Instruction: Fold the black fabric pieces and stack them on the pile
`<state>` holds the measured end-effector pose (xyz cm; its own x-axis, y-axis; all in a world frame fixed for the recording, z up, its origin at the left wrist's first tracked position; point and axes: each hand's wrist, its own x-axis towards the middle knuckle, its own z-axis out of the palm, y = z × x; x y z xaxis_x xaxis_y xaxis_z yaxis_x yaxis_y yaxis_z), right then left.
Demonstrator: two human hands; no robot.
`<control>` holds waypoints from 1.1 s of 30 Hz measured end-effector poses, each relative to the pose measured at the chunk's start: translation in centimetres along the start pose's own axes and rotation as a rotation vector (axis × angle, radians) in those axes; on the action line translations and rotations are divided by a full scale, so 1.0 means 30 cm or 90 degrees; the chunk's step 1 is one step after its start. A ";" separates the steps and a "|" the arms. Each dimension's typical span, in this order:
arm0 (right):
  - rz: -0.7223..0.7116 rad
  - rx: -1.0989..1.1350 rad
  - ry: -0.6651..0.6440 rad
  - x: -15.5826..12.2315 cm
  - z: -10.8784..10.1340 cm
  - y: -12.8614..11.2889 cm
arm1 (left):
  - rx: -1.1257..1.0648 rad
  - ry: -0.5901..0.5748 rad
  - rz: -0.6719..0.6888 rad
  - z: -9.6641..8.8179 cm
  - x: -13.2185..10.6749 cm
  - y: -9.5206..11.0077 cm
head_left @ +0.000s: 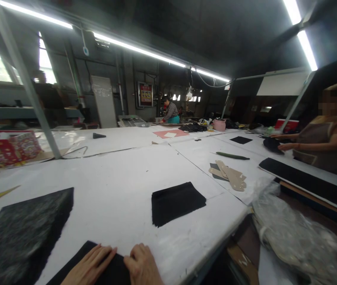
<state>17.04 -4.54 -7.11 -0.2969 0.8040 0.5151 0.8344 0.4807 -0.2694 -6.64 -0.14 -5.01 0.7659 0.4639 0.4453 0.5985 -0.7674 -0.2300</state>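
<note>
My left hand (89, 266) lies flat with its fingers stretched out on a black fabric piece (80, 261) at the near edge of the white table (115, 190). My right hand (141, 265) rests beside it on the same piece, knuckles up and fingers curled under, so what it grips is hidden. A stack of black fabric squares (176, 202) lies further out on the table, apart from both hands.
A thick dark foam slab (19, 233) sits at the near left. Beige card patterns (229, 176) and a green tool (232, 156) lie to the right. A seated person (328, 138) handles dark pieces at the far right. Crumpled clear plastic (293, 233) fills the lower right.
</note>
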 end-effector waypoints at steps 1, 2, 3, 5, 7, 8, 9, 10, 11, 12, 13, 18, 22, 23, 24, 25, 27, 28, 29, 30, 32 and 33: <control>0.000 0.006 -0.013 -0.001 -0.014 0.001 | -0.004 0.000 -0.011 0.007 0.002 0.005; 0.000 0.012 -0.026 -0.001 -0.030 0.001 | -0.012 -0.007 -0.021 0.009 0.006 0.011; -0.001 0.019 -0.038 0.000 -0.049 -0.001 | -0.024 -0.026 -0.030 0.004 0.014 0.020; -0.007 0.026 -0.058 0.003 -0.091 -0.006 | -0.054 -0.096 -0.051 -0.029 0.039 0.042; -0.019 0.025 -0.076 0.007 -0.130 -0.010 | -0.076 -0.188 -0.077 -0.082 0.072 0.064; -0.027 0.020 -0.086 0.008 -0.143 -0.010 | -0.087 -0.221 -0.077 -0.108 0.089 0.074; -0.028 0.033 -0.093 0.010 -0.151 -0.007 | -0.092 -0.243 -0.081 -0.131 0.104 0.080; -0.027 0.049 -0.100 0.010 -0.155 -0.003 | -0.102 -0.259 -0.074 -0.148 0.117 0.085; -0.026 0.066 -0.107 0.010 -0.154 0.001 | -0.102 -0.259 -0.076 -0.160 0.126 0.087; -0.027 0.084 -0.112 0.008 -0.152 0.007 | -0.101 -0.261 -0.077 -0.167 0.132 0.088; -0.030 0.097 -0.116 0.006 -0.149 0.012 | -0.102 -0.261 -0.072 -0.171 0.135 0.089; -0.055 0.093 -0.116 -0.007 -0.152 0.027 | -0.110 -0.259 -0.063 -0.172 0.134 0.102; -0.074 0.068 -0.109 -0.013 -0.159 0.032 | -0.097 -0.271 -0.065 -0.173 0.141 0.116; -0.077 0.062 -0.107 -0.014 -0.159 0.033 | -0.095 -0.275 -0.065 -0.175 0.143 0.119; -0.079 0.057 -0.106 -0.015 -0.160 0.033 | -0.095 -0.279 -0.064 -0.177 0.146 0.121; -0.080 0.053 -0.104 -0.016 -0.161 0.034 | -0.095 -0.283 -0.062 -0.179 0.149 0.123; -0.081 0.046 -0.102 -0.018 -0.164 0.035 | -0.092 -0.289 -0.054 -0.184 0.155 0.126; -0.082 0.043 -0.102 -0.019 -0.167 0.036 | -0.090 -0.291 -0.049 -0.186 0.158 0.127; -0.082 0.040 -0.103 -0.021 -0.170 0.036 | -0.086 -0.291 -0.046 -0.187 0.161 0.128; -0.081 0.038 -0.106 -0.023 -0.173 0.037 | -0.081 -0.290 -0.045 -0.187 0.163 0.130; -0.078 0.035 -0.114 -0.029 -0.180 0.038 | -0.077 -0.281 -0.042 -0.186 0.165 0.133; -0.077 0.034 -0.117 -0.032 -0.184 0.039 | -0.079 -0.273 -0.040 -0.184 0.165 0.136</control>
<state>20.86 -6.68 -3.44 -0.4774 0.7871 0.3907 0.7629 0.5918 -0.2602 -1.72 -3.41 1.02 0.7727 0.6328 0.0496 0.6343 -0.7670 -0.0972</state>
